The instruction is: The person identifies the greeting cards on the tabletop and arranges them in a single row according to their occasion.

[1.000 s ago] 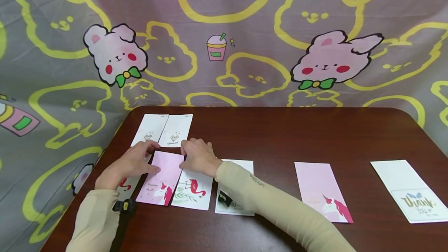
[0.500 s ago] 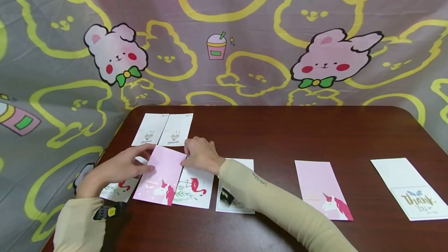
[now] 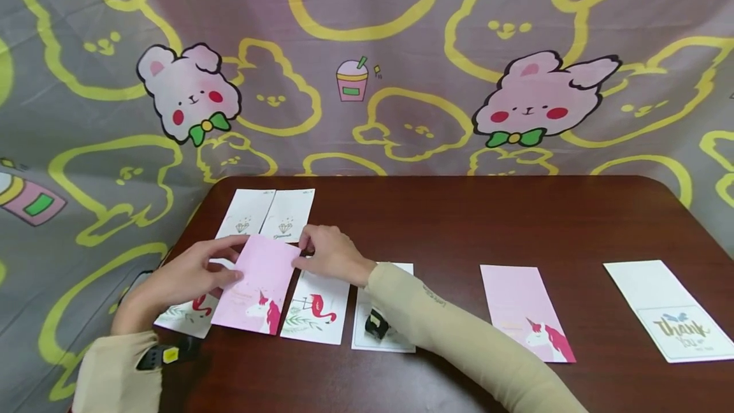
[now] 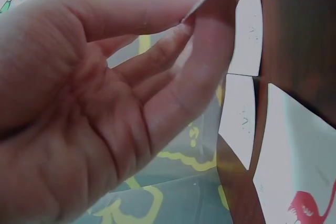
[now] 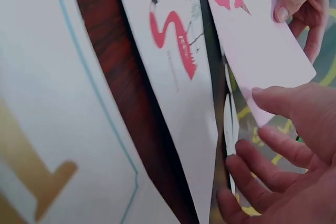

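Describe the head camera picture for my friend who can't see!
A person's left hand and right hand hold a pink unicorn card over a brown table. Two flamingo cards, two diamond cards, another unicorn card and a thank you card lie there, plus one card partly under the right sleeve. Cartoon cloth hangs behind.

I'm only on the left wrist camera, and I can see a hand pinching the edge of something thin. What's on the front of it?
Observer: The left hand holds a pink card. In the head view, its front shows a white unicorn with a pinkish-red mane.

Visitor: How sweet! Is that hand the only one on it?

Observer: No, the right hand pinches it too, at the upper right corner as the head view shows it.
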Available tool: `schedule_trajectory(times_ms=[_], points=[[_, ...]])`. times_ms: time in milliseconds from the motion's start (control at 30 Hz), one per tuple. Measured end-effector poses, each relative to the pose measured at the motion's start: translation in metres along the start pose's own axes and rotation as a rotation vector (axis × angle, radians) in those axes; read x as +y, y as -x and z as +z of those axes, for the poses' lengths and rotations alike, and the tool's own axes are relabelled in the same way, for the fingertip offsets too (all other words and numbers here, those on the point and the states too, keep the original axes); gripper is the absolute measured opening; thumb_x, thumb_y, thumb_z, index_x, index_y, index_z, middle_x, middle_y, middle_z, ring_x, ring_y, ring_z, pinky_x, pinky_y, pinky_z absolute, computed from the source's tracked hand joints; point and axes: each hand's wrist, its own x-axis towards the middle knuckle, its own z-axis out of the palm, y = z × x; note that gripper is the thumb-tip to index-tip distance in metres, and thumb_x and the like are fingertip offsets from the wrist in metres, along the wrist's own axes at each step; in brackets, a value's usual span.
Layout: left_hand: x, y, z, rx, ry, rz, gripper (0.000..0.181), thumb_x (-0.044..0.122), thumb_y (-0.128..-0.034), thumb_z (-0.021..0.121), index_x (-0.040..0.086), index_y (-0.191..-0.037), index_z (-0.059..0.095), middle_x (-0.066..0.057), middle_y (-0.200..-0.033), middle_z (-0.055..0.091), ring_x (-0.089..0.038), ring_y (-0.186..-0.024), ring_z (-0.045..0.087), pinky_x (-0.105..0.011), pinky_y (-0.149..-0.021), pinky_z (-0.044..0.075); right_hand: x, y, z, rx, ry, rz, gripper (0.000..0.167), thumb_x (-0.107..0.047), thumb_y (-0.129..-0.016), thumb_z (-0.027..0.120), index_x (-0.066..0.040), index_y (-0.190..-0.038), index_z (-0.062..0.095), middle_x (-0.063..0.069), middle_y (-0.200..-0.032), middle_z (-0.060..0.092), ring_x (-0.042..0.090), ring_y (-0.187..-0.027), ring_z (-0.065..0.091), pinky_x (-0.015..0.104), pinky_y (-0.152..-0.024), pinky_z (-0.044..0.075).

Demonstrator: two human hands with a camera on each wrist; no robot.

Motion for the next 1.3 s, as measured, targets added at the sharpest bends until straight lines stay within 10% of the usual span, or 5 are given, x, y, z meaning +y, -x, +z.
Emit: schedule_trajectory(times_ms=[400,833,1300], points=[[0.014,-0.012,0.003,0.24,0.023,0.107,0.075,0.014,-0.0966,0.071,0.007,-0.16,0.032,-0.025,-0.127,0.059,-0.028,-0.097,0.072,-0.029,-0.072,0.063,0.004,0.015,-0.021,0.113,-0.326,-0.021,0.059,-0.023,-0.091,0.077,-0.011,-0.143,0.05,0.004,-0.104,0.075,0.008,-0.082,0.067,0.022,-0.073,0.054],[0.037,-0.048,0.033,0.329,0.162,0.125,0.072,0.02,-0.0975,0.071,0.016,-0.16,0.036,-0.02,-0.118,0.059,-0.021,-0.087,0.07,-0.03,-0.077,0.063,0.022,0.028,-0.041,0.241,-0.438,0.042,0.056,-0.009,-0.089,0.077,-0.009,-0.14,0.053,0.012,-0.096,0.074,0.013,-0.068,0.069,0.026,-0.061,0.06],[0.063,-0.095,0.058,0.529,0.099,0.017,0.044,0.024,-0.0931,0.076,0.011,-0.133,0.063,-0.02,-0.112,0.07,-0.033,-0.096,0.073,-0.036,-0.074,0.063,0.048,0.025,-0.05,0.372,-0.538,0.148,0.067,-0.004,-0.086,0.08,-0.011,-0.144,0.047,0.015,-0.092,0.07,0.018,-0.062,0.07,0.031,-0.059,0.062]])
